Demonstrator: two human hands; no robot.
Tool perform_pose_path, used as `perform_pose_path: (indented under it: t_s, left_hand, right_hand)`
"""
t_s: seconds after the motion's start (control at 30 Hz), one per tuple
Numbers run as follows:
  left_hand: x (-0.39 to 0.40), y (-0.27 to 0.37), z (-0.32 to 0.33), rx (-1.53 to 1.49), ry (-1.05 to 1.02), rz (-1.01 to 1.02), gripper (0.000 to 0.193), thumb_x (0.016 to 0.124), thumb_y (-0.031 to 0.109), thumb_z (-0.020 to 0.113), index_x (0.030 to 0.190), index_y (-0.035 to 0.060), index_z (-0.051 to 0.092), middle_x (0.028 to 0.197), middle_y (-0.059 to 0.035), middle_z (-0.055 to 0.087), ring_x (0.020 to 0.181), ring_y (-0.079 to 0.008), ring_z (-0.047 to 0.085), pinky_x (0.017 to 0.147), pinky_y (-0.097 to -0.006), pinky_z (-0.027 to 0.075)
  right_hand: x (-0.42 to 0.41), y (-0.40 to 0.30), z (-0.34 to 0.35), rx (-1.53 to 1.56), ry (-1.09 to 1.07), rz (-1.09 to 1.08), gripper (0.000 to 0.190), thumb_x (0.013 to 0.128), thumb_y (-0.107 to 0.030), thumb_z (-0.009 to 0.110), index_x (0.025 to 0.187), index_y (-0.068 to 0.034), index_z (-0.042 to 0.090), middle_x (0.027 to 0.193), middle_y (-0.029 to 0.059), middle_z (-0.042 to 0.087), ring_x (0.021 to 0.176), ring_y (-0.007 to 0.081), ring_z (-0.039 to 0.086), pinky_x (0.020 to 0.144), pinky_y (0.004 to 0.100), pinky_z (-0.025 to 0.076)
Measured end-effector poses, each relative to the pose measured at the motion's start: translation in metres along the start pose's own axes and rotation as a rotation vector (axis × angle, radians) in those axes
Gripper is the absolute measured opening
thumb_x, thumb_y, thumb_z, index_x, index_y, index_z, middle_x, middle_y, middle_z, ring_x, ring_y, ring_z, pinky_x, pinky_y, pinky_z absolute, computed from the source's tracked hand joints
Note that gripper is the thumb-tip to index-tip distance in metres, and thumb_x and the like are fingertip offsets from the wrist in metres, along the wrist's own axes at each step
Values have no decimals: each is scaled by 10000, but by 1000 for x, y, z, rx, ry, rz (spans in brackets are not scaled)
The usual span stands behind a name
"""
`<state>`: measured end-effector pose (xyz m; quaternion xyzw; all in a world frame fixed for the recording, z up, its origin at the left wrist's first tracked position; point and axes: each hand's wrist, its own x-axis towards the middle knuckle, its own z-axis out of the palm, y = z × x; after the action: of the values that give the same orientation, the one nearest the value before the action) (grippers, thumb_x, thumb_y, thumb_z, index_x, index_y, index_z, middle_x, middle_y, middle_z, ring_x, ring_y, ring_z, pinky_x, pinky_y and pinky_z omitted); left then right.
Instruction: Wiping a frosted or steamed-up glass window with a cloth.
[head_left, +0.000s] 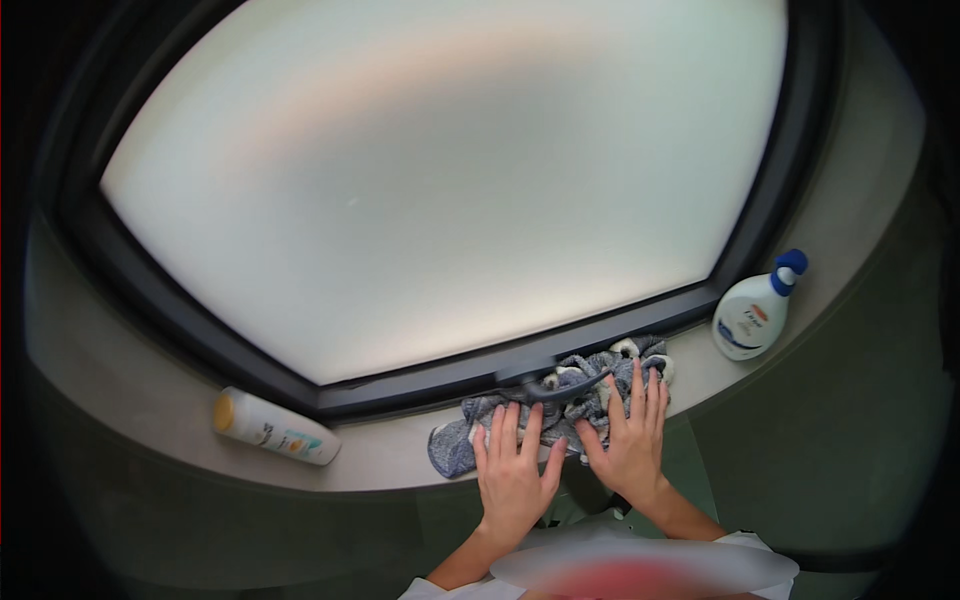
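Note:
A crumpled grey and cream cloth (450, 448) lies bunched on a window sill, beneath a dark window handle (570, 388). My left hand (516, 471) rests with spread fingers on the cloth's near left part. My right hand (630, 450) lies on the right part, fingers apart and pointing toward the window frame. Both palms face down, and neither hand is closed round the fabric. The cloth is heaped up against the lower edge of the frame, and part of it is hidden under the fingers and the handle.
The frosted window pane (450, 202) sits in a dark frame (420, 391). On the sill (390, 461), a white bottle with a yellow cap (277, 426) is at the left, and a white pump bottle with a blue top (752, 316) is at the right.

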<state>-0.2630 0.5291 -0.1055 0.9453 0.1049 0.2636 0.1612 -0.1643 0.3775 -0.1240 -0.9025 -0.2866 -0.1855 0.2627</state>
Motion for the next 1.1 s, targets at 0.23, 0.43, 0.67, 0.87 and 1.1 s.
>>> perform_pose_path:
  t_s: [0.23, 0.43, 0.67, 0.87, 1.1]
  left_hand:
    - [-31, -100, -46, 43, 66, -98, 621, 950, 321, 783, 1480, 43, 619, 1492, -255, 573, 1434, -441, 503, 1194, -607, 343]
    - [-49, -132, -58, 100, 146, -169, 595, 965, 293, 769, 1481, 38, 620, 1493, -254, 577, 1436, -439, 503, 1206, -609, 335]
    - [-53, -141, -61, 129, 157, -223, 519, 986, 270, 732, 1435, 21, 657, 1468, -227, 610, 1436, -424, 518, 1230, -601, 317]
    - [-54, -147, -63, 130, 161, -244, 477, 1008, 275, 683, 1415, 26, 674, 1444, -227, 631, 1419, -418, 536, 1238, -617, 304]
    - [-37, -91, -72, 62, 224, -277, 444, 1013, 262, 674, 1376, 8, 691, 1439, -232, 635, 1420, -436, 529, 1240, -642, 280]
  right_hand:
    - [-3, -115, 58, -80, -19, -119, 762, 952, -443, 729, 1510, 47, 559, 1558, 417, 428, 1458, 611, 379, 1230, 704, 261]
    - [4, -145, 71, -23, 4, -260, 781, 956, -480, 731, 1557, -17, 543, 1563, 387, 452, 1444, 584, 415, 1229, 677, 283]
    - [3, -142, 58, 81, -39, -287, 736, 920, -438, 781, 1526, -61, 600, 1566, 315, 502, 1425, 522, 472, 1225, 609, 353]
    - [1, -127, 26, 50, -54, -281, 700, 936, -411, 764, 1530, -77, 602, 1523, 286, 564, 1395, 480, 531, 1231, 574, 368]
    - [7, -106, -61, -80, -33, -208, 592, 1026, -299, 688, 1551, -50, 572, 1505, 230, 608, 1381, 435, 564, 1212, 536, 403]
